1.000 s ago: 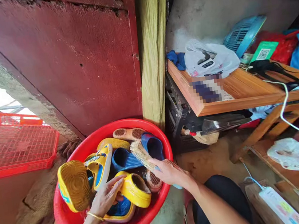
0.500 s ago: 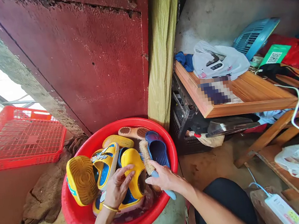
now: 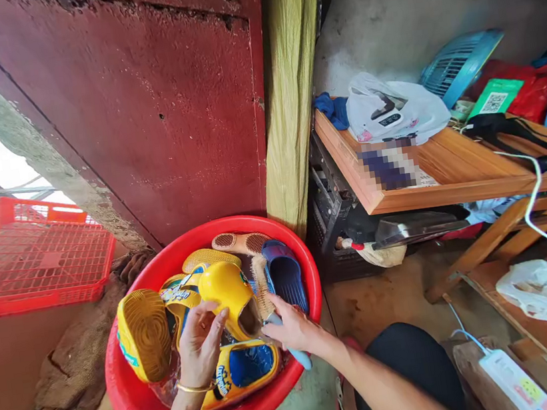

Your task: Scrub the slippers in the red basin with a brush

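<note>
A red basin (image 3: 304, 248) holds water and several shoes. My left hand (image 3: 201, 342), with a gold bangle at the wrist, has its thumb and fingers apart, close against a yellow clog (image 3: 227, 295) in the middle. My right hand (image 3: 289, 324) grips the blue-grey handle of a scrub brush (image 3: 262, 284), whose bristles point up beside the clog. Right of the brush lies a dark blue clog (image 3: 285, 274). A yellow slipper (image 3: 144, 333) leans sole-out on the left rim. Another yellow slipper with blue lining (image 3: 247, 370) lies near the front.
A red plastic crate (image 3: 38, 256) is at the left, above brown sacking (image 3: 78, 352). To the right stands a wooden table (image 3: 453, 193) with a white plastic bag (image 3: 395, 111) and a blue fan (image 3: 461, 66). A power strip (image 3: 515, 378) lies lower right, near my knee.
The middle yellow clog has shifted up and left and tilted. The blue-lined slipper at the front now shows more fully. My left hand has moved slightly down and left; the brush remains in my right hand.
</note>
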{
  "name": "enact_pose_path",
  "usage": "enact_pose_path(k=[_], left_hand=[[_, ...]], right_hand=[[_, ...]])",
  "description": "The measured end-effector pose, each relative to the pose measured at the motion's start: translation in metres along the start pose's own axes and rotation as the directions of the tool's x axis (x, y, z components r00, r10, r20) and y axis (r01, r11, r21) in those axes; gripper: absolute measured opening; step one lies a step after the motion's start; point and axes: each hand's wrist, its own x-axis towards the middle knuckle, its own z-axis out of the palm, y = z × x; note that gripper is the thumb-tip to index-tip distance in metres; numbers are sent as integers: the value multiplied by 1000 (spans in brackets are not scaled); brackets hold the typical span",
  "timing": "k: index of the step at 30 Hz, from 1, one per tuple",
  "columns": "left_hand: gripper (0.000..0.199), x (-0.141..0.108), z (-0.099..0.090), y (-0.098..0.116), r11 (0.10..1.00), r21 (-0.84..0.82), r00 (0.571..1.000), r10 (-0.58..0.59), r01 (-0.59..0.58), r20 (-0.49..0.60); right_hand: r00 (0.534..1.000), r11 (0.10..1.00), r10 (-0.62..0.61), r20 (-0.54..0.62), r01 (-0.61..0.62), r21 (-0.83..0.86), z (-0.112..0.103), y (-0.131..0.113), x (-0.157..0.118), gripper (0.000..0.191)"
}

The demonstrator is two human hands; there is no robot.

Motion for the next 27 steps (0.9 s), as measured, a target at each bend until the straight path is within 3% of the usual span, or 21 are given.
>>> enact_pose_path(k=[2, 4, 7, 11, 13, 16, 19, 23, 25, 27], left_hand=[[33, -3, 4, 2, 998, -49, 999, 47, -47, 13], [30, -7, 10, 4, 998, -21, 993, 66, -64, 101], [32, -8, 17, 3, 998, 63, 973, 7, -22, 229], [57, 1, 10, -5, 990, 125, 972, -98, 72, 215], [58, 5, 2, -7, 977, 200, 970, -121, 78, 211], [55, 5, -2, -5, 960, 280, 969, -95, 29, 226], [68, 2, 6, 2, 969, 245, 971, -71, 13, 227], [74, 2, 16, 6, 969, 64, 952, -248, 240, 180], [71, 3, 15, 3, 920, -71, 920, -377, 386, 111], [66, 5, 12, -2, 823, -203, 847, -521, 531, 106]], right_hand=[[1000, 997, -10, 16, 9, 77, 4, 0, 3, 65], [999, 986, -24, 49, 16, 164, 8, 3, 6, 53], [996, 965, -20, 85, -3, 264, 16, 11, 12, 49], [995, 951, -39, 91, 8, 310, 19, 18, 18, 54], [993, 943, -50, 103, 13, 332, 19, 16, 17, 55], [992, 934, -68, 108, 25, 357, 18, 4, 10, 54], [987, 926, -93, 131, 38, 375, 16, -11, 0, 54], [977, 932, -121, 176, 51, 358, 6, -22, -11, 59], [985, 964, -142, 94, 116, 238, -2, -22, -12, 61], [976, 978, -205, -69, 207, 32, -9, -20, -13, 61]])
